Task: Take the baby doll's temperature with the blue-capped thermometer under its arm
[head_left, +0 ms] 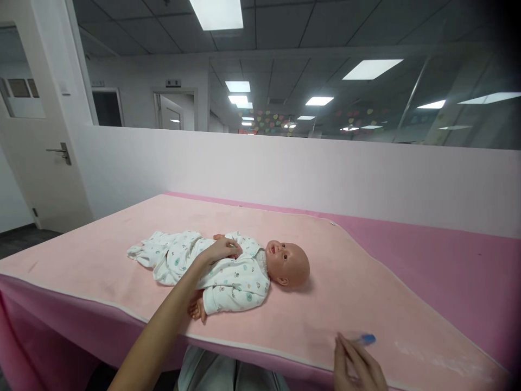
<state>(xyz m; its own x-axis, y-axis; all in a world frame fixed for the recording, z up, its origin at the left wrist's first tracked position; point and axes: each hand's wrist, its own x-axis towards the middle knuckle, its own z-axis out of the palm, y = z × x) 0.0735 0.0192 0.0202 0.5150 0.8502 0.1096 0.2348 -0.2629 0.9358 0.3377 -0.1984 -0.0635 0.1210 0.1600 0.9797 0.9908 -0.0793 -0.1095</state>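
A bald baby doll point(287, 264) lies on its back, its head toward the right, in a white long-sleeved romper point(240, 282) with small printed figures. My left hand point(224, 250) is on the doll's chest, its fingers curled in at the romper's front; the fingertips are partly hidden. At the near edge of the table, my right hand point(358, 365) pinches a thin, see-through stick with a blue end point(367, 339). Motion blurs the stick, and its kind does not show.
A pale pink mat point(101, 244) covers most of the table, over a darker pink cloth point(456, 260). Faint clear plastic point(443, 361) lies at the near right. Behind the table stands a low white wall point(305, 174) with glass above. A door point(44, 146) is at the left.
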